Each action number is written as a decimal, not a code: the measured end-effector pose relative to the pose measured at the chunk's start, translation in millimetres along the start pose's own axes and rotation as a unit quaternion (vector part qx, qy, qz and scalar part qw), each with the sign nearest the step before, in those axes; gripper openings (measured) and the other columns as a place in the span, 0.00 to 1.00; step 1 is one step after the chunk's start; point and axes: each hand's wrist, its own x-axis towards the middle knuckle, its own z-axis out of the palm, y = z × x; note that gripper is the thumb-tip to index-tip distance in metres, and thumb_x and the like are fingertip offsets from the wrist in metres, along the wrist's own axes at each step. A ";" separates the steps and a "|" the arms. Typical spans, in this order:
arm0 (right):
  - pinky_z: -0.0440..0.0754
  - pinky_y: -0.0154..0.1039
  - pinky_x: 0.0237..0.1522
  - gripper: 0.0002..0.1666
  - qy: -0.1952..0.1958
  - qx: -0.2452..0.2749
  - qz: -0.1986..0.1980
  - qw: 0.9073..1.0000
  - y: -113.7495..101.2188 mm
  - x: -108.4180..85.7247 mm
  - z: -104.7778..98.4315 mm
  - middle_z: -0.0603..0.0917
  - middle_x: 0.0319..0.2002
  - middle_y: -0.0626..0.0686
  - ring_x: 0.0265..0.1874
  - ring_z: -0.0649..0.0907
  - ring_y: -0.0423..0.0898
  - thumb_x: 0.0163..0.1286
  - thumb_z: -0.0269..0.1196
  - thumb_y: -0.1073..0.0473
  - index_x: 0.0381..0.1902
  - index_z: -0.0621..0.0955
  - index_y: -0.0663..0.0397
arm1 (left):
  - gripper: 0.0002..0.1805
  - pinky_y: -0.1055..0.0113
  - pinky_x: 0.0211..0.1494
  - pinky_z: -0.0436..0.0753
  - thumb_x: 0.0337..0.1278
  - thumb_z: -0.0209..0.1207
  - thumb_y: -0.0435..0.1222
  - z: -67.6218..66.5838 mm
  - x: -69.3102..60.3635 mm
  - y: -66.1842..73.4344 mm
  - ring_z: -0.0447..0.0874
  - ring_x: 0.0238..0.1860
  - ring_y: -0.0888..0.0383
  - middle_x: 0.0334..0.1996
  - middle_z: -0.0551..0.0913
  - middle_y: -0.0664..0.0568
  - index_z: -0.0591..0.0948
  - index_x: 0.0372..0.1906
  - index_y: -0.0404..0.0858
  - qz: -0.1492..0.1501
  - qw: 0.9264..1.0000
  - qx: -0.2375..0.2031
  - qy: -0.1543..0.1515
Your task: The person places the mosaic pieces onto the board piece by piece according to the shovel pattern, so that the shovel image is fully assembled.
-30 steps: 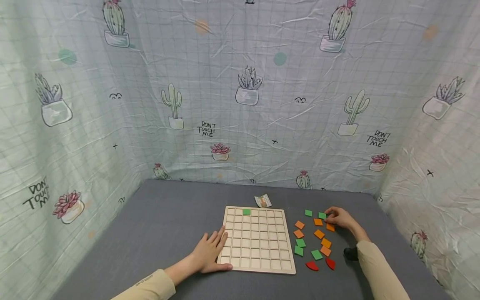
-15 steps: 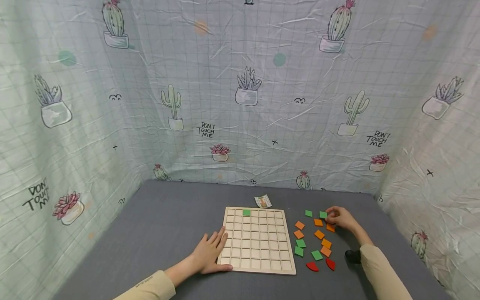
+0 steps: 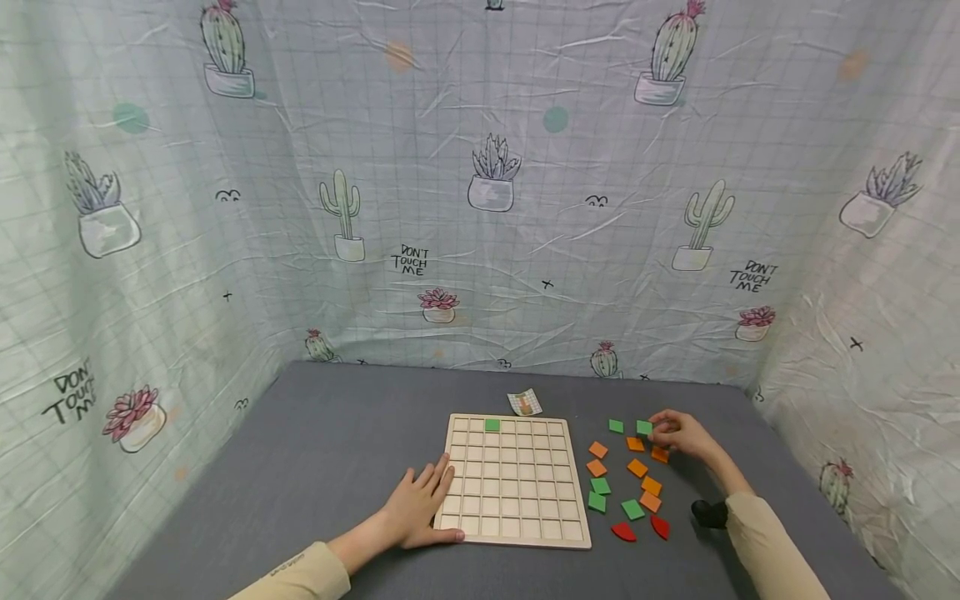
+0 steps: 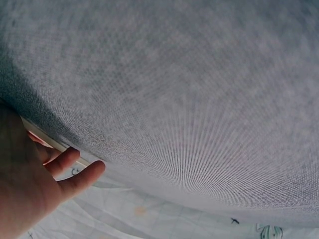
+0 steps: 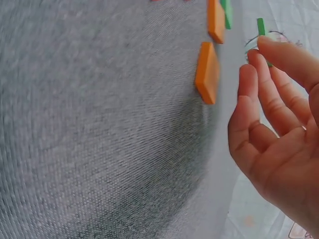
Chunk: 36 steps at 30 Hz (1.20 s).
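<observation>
A square wooden board (image 3: pixel 516 482) with a grid of shallow cells lies mid-table, with one green square tile (image 3: pixel 492 425) in its far row. Along the board's left side rests my left hand (image 3: pixel 417 507), fingers spread over the edge and thumb at the near corner. To the right of the board, my right hand (image 3: pixel 684 435) pinches another green square tile (image 3: pixel 643 427) by its edge. In the right wrist view this green tile (image 5: pixel 261 27) shows at the fingertips, raised off the table. Below that hand lies an orange tile (image 5: pixel 207 73).
Several orange tiles (image 3: pixel 637 467), more green tiles (image 3: pixel 633 509) and two red quarter-round pieces (image 3: pixel 660 527) are scattered right of the board. A small pattern card (image 3: pixel 524 402) lies behind the board. A cactus-print curtain (image 3: pixel 480 250) surrounds the grey table (image 3: pixel 360 425).
My right hand has lifted the green tile slightly from among the scattered pieces. My left hand has stayed on the board.
</observation>
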 end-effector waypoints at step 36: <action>0.68 0.36 0.21 0.20 -0.107 0.023 0.013 0.994 -50.2 1.4 49.4 0.81 0.31 0.57 0.21 0.73 0.42 0.61 0.59 0.61 0.47 0.69 0.69 | 0.56 0.52 0.57 0.67 0.43 0.36 0.73 2.8 3.9 -2.5 0.65 0.61 0.46 0.66 0.58 0.37 0.60 0.64 0.31 0.007 1.000 -0.001 0.005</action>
